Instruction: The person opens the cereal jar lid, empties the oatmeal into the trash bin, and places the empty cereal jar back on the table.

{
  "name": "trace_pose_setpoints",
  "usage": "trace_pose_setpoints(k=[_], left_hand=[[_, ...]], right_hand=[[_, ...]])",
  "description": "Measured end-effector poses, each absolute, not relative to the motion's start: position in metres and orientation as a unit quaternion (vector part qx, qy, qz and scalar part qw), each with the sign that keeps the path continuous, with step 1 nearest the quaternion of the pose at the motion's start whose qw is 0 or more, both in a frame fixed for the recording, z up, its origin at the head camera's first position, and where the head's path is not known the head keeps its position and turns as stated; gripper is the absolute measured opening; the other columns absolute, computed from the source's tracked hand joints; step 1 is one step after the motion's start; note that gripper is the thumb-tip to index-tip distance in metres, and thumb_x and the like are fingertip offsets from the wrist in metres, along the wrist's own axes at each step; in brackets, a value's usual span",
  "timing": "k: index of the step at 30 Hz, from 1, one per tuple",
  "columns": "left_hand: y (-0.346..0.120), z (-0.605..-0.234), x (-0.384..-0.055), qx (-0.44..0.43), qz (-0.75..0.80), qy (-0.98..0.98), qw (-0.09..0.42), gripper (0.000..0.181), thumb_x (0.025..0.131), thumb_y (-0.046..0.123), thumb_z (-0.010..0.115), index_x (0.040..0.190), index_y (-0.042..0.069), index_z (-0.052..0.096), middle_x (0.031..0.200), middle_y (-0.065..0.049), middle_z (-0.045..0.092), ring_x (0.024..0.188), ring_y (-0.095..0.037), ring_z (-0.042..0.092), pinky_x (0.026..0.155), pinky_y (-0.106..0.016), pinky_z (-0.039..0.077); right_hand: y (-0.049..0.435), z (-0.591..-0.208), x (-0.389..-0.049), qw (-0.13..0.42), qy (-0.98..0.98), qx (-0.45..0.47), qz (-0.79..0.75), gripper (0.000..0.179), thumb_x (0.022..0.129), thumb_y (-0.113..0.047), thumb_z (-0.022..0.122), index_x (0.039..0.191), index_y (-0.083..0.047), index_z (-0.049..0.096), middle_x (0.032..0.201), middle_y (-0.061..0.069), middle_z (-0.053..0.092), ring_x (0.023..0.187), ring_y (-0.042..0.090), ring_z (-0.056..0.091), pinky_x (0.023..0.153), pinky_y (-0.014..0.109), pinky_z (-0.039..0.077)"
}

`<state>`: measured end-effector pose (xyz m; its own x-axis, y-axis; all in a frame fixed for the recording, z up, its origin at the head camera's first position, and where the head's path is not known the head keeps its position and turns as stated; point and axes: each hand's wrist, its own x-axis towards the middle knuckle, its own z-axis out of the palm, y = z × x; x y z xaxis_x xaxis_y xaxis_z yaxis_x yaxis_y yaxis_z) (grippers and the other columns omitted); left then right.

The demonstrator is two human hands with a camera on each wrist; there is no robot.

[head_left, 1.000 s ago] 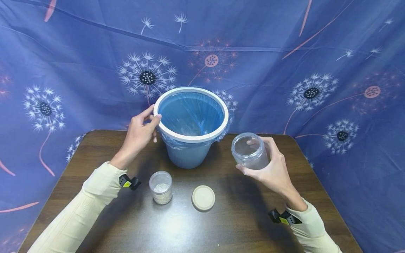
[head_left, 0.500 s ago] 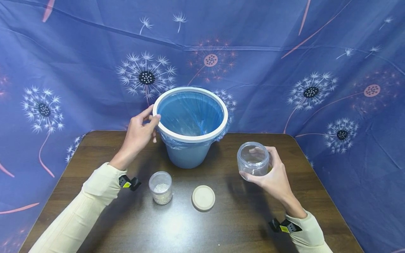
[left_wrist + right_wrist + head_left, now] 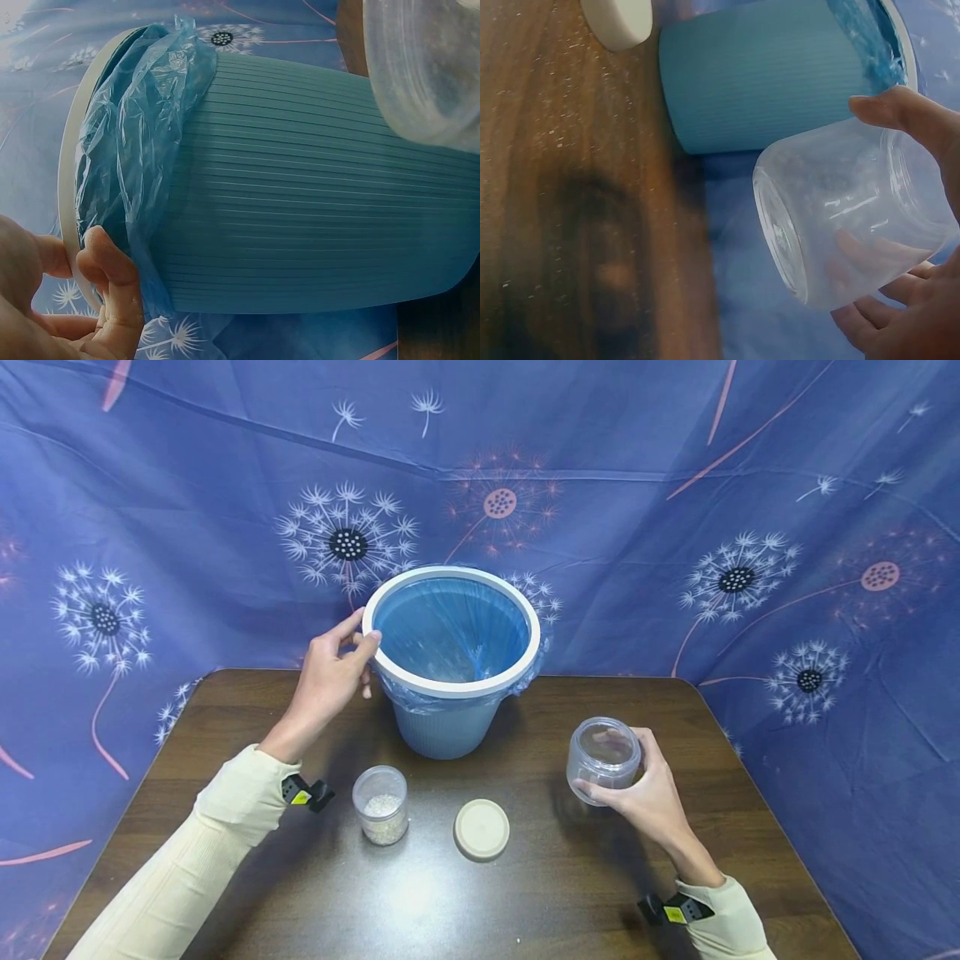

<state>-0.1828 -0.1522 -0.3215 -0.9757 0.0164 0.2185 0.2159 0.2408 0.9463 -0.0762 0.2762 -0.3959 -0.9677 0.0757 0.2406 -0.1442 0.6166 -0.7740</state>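
My left hand pinches the white rim of a blue trash can on its left side. A thin blue bag lines the can and folds out below that rim. In my right hand is a clear plastic jar, held around its side with thumb and fingers. Its mouth faces up and no lid is on it; nothing shows inside. The right wrist view shows the jar's base above the wooden table, its shadow apart from it.
A second clear jar, part full of pale grains, stands at the front left of the can. To its right lies a round cream lid. The brown wooden table ends at a blue dandelion-print cloth behind.
My right hand has lowered the clear jar and brought it nearer to me, slightly to the right. The left hand stays at the trash can's rim.
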Motion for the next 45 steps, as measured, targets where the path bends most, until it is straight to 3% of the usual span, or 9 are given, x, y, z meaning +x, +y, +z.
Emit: trace_pose_setpoints(k=[22,45], left_hand=[[-0.152,-0.321,-0.183,-0.073,-0.614,-0.781,0.087,0.061,0.109,0.027,0.062,0.164,0.007,0.043,0.089,-0.005,0.060,0.046,-0.010,0.058,0.053,-0.031,0.055],[-0.152,-0.321,-0.183,-0.074,-0.610,-0.784,0.086,0.061,0.109,0.028,0.061,0.164,0.008,0.043,0.089,-0.008,0.059,0.046,-0.010,0.058,0.054,-0.030,0.055]], right_hand=[[0.294,-0.429,-0.083,0.088,-0.890,0.000,0.447,0.085,0.069,-0.019,0.103,0.139,-0.009,0.056,0.128,0.009,0.068,0.119,0.027,0.063,0.099,0.026,0.045],[0.301,-0.443,-0.083,0.066,-0.878,-0.021,0.474,0.085,0.071,-0.015,0.102,0.141,-0.006,0.054,0.135,0.013,0.067,0.124,0.030,0.061,0.101,0.020,0.044]])
